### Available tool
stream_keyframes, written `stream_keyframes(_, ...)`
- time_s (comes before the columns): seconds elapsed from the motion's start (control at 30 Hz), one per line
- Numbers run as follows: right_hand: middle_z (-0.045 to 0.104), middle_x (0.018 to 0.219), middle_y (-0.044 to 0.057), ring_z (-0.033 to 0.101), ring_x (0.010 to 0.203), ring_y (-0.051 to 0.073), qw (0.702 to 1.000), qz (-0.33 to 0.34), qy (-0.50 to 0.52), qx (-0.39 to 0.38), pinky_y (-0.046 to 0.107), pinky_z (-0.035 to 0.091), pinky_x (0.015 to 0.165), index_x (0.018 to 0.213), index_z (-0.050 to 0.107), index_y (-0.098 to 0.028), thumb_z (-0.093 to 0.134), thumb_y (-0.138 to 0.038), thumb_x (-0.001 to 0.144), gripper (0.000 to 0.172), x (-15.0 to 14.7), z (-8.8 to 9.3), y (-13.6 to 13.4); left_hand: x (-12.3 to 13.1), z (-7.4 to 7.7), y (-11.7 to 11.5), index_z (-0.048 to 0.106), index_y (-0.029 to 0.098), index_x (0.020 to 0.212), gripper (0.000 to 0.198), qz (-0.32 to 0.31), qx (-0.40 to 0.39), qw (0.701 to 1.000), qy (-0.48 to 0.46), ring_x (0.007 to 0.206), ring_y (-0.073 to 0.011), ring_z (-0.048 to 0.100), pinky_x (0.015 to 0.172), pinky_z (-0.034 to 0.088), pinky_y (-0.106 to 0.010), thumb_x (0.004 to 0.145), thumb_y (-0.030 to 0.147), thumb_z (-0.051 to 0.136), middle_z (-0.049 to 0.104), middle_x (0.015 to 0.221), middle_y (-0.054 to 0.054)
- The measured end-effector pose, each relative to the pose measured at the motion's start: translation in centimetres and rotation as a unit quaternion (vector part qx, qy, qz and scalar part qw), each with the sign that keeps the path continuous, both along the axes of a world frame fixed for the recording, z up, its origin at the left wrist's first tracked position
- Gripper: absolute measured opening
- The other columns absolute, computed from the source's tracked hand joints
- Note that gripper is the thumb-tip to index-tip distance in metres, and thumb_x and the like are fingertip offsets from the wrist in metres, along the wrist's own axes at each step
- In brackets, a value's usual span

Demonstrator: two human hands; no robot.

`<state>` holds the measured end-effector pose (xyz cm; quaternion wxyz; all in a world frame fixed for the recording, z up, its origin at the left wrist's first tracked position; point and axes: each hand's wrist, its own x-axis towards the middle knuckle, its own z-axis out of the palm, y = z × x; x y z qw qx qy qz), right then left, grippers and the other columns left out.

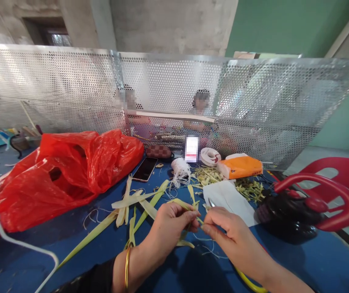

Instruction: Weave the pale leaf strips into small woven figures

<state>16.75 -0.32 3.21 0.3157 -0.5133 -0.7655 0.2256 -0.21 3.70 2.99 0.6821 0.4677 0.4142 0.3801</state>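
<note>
My left hand (170,228), with a gold bracelet (127,266) at the wrist, is closed around a pale green leaf strip (180,202) that looks like corn husk. My right hand (231,234) pinches the strip's other end close to the left fingertips. Beside the right knuckles shows a shiny metal tip (211,202); its other end is hidden. A yellow curved piece (250,283) emerges under the right forearm, and I cannot tell whether the two belong together. More leaf strips (96,234) lie left of my hands, with thin white threads (212,248) below them.
Around the blue table (101,268) stand a red plastic bag (70,171), a phone (145,169), a thread bundle (181,169), a spool (210,156), an orange tissue pack (240,166), plant scraps (250,189), and a black kettle (293,217). A perforated metal screen (168,77) rises behind.
</note>
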Motion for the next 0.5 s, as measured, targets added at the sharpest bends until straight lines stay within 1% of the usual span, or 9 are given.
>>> stream_keyframes(0.07,0.06,0.071,0.002,0.058,0.073,0.019,0.999,-0.018,-0.012,0.043,0.031,0.044,0.068,0.069,0.054,-0.022,0.05,-0.023,0.092,0.024,0.1,-0.3,0.0,-0.2,0.1,0.1,0.07,0.012,0.073,0.025,-0.005,-0.006,1.0,-0.011,0.065,-0.0138,0.062,0.072,0.049,-0.028,0.067,0.036,0.077,0.068,0.063,-0.003)
stream_keyframes(0.17,0.067,0.091,0.007,0.061,0.087,0.023,0.977,-0.076,-0.032,0.198,0.036,0.045,0.079,0.093,0.062,-0.021,0.052,-0.02,0.092,0.01,0.2,-0.7,-0.2,-0.6,0.5,0.1,0.074,0.012,0.083,0.029,-0.033,-0.011,0.998,-0.059,0.084,-0.0171,0.064,0.089,0.046,-0.029,0.074,0.04,0.073,0.073,0.079,-0.007)
stream_keyframes(0.23,0.068,0.091,0.007,0.062,0.084,0.022,0.954,-0.08,-0.044,0.286,0.036,0.044,0.078,0.103,0.062,-0.021,0.056,-0.016,0.088,0.017,0.0,-1.0,-0.6,-0.8,0.8,-0.1,0.076,0.013,0.085,0.026,-0.045,-0.002,0.996,-0.076,0.091,-0.0185,0.063,0.093,0.043,-0.029,0.074,0.036,0.074,0.073,0.086,-0.008)
stream_keyframes(0.27,0.068,0.087,0.006,0.062,0.078,0.021,0.951,-0.068,-0.049,0.298,0.034,0.045,0.074,0.102,0.063,-0.021,0.058,-0.015,0.088,0.016,-0.1,-1.1,-0.8,-0.8,0.8,-0.2,0.076,0.014,0.084,0.022,-0.045,0.003,0.996,-0.074,0.092,-0.0186,0.063,0.092,0.043,-0.028,0.073,0.033,0.075,0.073,0.088,-0.008)
stream_keyframes(0.3,0.067,0.081,0.004,0.061,0.072,0.019,0.955,-0.055,-0.052,0.287,0.033,0.044,0.07,0.098,0.064,-0.021,0.059,-0.016,0.088,0.012,-0.4,-1.2,-0.9,-0.8,0.9,-0.3,0.077,0.014,0.083,0.019,-0.045,0.008,0.997,-0.07,0.092,-0.0185,0.063,0.091,0.044,-0.027,0.071,0.029,0.075,0.073,0.09,-0.007)
stream_keyframes(0.33,0.067,0.076,0.003,0.06,0.068,0.018,0.963,-0.05,-0.054,0.259,0.032,0.044,0.066,0.092,0.064,-0.021,0.059,-0.019,0.088,0.007,-0.6,-1.4,-1.1,-0.7,0.9,-0.4,0.077,0.014,0.081,0.016,-0.044,0.009,0.997,-0.065,0.091,-0.0182,0.062,0.089,0.044,-0.026,0.071,0.026,0.075,0.072,0.091,-0.007)
stream_keyframes(0.37,0.066,0.073,0.003,0.06,0.065,0.018,0.972,-0.051,-0.055,0.223,0.031,0.044,0.063,0.085,0.064,-0.021,0.059,-0.023,0.089,0.006,-0.9,-1.6,-1.2,-0.6,0.8,-0.5,0.077,0.014,0.08,0.014,-0.042,0.008,0.997,-0.063,0.089,-0.0179,0.062,0.087,0.044,-0.026,0.07,0.025,0.075,0.072,0.092,-0.007)
stream_keyframes(0.43,0.064,0.068,0.002,0.059,0.063,0.019,0.984,-0.071,-0.042,0.156,0.03,0.044,0.06,0.074,0.062,-0.021,0.06,-0.03,0.089,0.017,-1.4,-2.1,-1.3,-0.5,0.7,-0.6,0.078,0.015,0.079,0.012,-0.041,0.005,0.997,-0.068,0.087,-0.0174,0.062,0.085,0.044,-0.026,0.071,0.023,0.074,0.071,0.091,-0.006)
stream_keyframes(0.5,0.062,0.068,0.002,0.058,0.063,0.018,0.991,-0.079,-0.005,0.104,0.029,0.044,0.059,0.071,0.061,-0.021,0.06,-0.032,0.088,0.021,-1.9,-2.6,-1.2,-0.5,0.6,-0.6,0.078,0.016,0.08,0.011,-0.043,0.007,0.996,-0.081,0.086,-0.0174,0.061,0.085,0.044,-0.027,0.072,0.022,0.072,0.07,0.087,-0.006)
